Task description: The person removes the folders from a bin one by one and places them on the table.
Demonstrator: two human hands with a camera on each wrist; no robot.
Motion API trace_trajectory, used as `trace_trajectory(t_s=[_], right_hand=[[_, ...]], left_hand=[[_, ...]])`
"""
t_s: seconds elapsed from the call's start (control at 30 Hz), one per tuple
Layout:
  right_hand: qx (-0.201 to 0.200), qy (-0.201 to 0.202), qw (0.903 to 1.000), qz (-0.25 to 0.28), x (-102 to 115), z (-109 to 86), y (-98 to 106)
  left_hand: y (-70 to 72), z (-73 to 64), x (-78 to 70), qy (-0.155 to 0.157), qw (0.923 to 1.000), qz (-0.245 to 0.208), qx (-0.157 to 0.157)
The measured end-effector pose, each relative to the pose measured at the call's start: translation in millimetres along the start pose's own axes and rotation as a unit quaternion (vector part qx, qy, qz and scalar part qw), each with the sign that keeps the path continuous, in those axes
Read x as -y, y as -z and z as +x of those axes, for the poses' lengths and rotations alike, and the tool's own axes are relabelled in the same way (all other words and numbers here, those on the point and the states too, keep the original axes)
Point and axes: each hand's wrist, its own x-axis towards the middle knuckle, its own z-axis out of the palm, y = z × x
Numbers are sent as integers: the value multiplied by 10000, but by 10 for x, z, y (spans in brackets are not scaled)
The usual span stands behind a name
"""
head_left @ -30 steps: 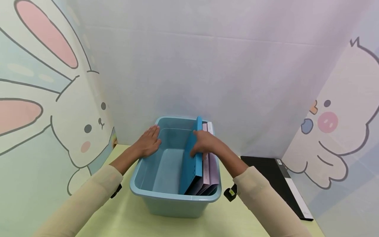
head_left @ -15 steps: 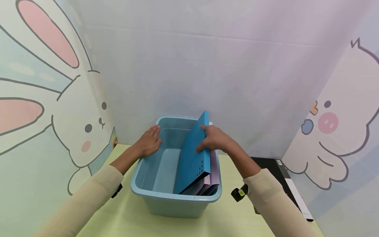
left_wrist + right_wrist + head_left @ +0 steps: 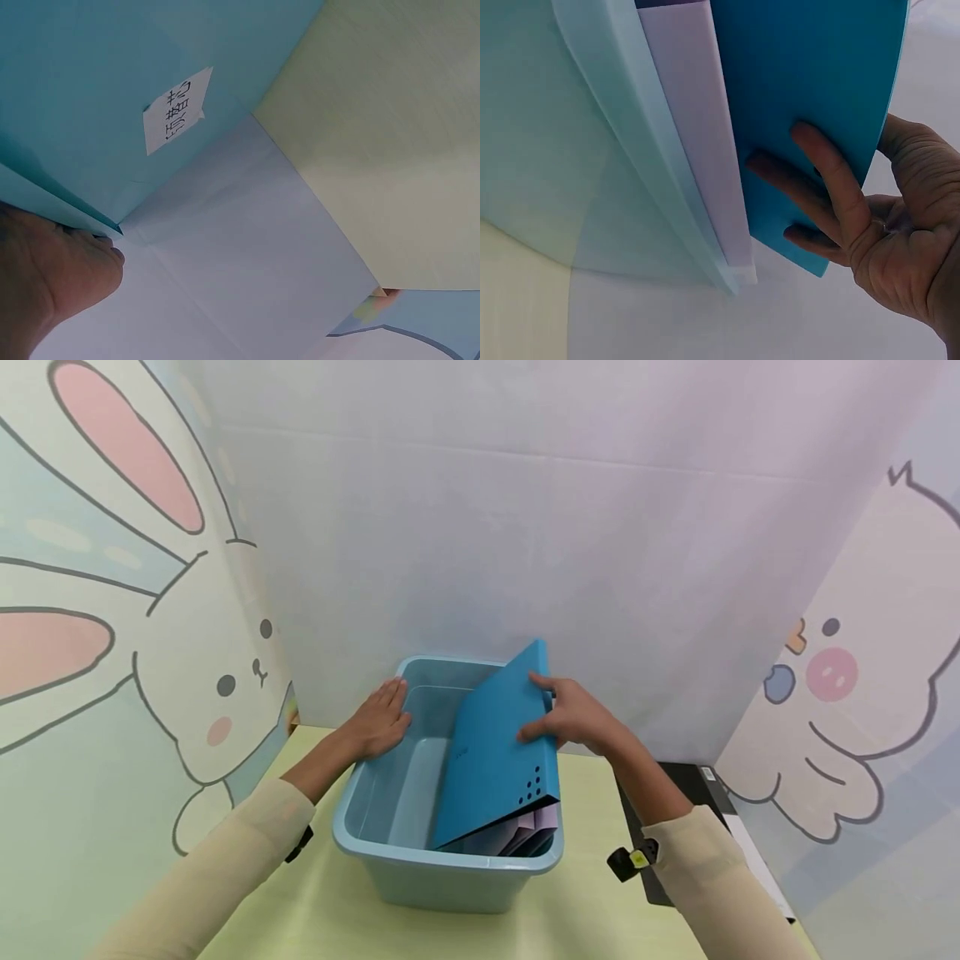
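Note:
My right hand grips the spine edge of a blue file folder, thumb on one face and fingers on the other. The folder leans to the right inside a light blue plastic tub, its upper edge above the rim. Behind it, mostly hidden, stand lilac folders; in the right wrist view a lilac spine shows beside the blue cover. My left hand rests on the tub's left rim with straight fingers. A white label with handwriting is stuck on the tub's outer wall.
The tub stands on a pale yellow-green table. A black folder with a white strip lies to its right, partly behind my right forearm. A pale curtain rises right behind the tub, with cartoon-printed walls on both sides.
My right hand has moved up and to the right, tilting the blue folder over to the right so its cover faces up more and hides the lilac folders. The left hand stays put.

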Motion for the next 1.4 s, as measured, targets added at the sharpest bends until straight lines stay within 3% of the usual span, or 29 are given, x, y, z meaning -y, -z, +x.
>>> trace_trajectory(t_s=[0.8, 1.27, 1.4], right_hand=[[-77, 540, 9921, 1128, -397, -257, 260], [-160, 1300, 9783, 1606, -667, -458, 488], [-120, 1505, 9706, 1877, -772, -517, 552]], left_hand=[[4, -18, 10, -49, 9999, -90, -102], [4, -15, 27, 32, 10000, -52, -25], [-2, -11, 27, 43, 10000, -72, -27]])
